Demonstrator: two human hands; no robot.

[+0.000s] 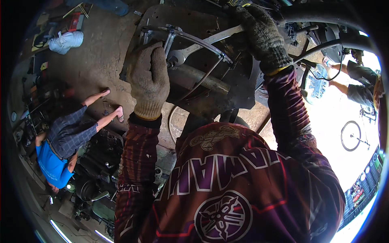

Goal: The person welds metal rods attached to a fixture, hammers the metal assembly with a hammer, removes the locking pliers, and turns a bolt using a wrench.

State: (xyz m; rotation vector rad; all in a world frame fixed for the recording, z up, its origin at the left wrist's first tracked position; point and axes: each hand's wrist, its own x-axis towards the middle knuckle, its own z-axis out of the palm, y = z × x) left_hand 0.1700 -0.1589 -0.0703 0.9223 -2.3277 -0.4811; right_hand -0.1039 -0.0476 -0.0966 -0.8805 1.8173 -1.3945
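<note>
A large steel wrench (pixel 219 36) slants across a dark metal plate (pixel 239 93). Its lower-left head sits at a round bolt-like end (pixel 173 60). My right hand (pixel 263 38), in a soiled knitted glove, is closed around the wrench's far upper-right end, and the glove hides that end. At the plate's left edge, my gloved left hand (pixel 150 81) is closed beside a curved metal bar frame (pixel 194 38). What its fingers hold, if anything, is hidden. A metal tube (pixel 202 79) lies below the wrench head.
Dark tubing (pixel 320 14) and a cable run at upper right. On the left a person in a blue shirt (pixel 54 166) stands near machine parts (pixel 91 178). Another person (pixel 360 77) and a bicycle (pixel 351 135) are at right. A white bundle (pixel 66 42) lies upper left.
</note>
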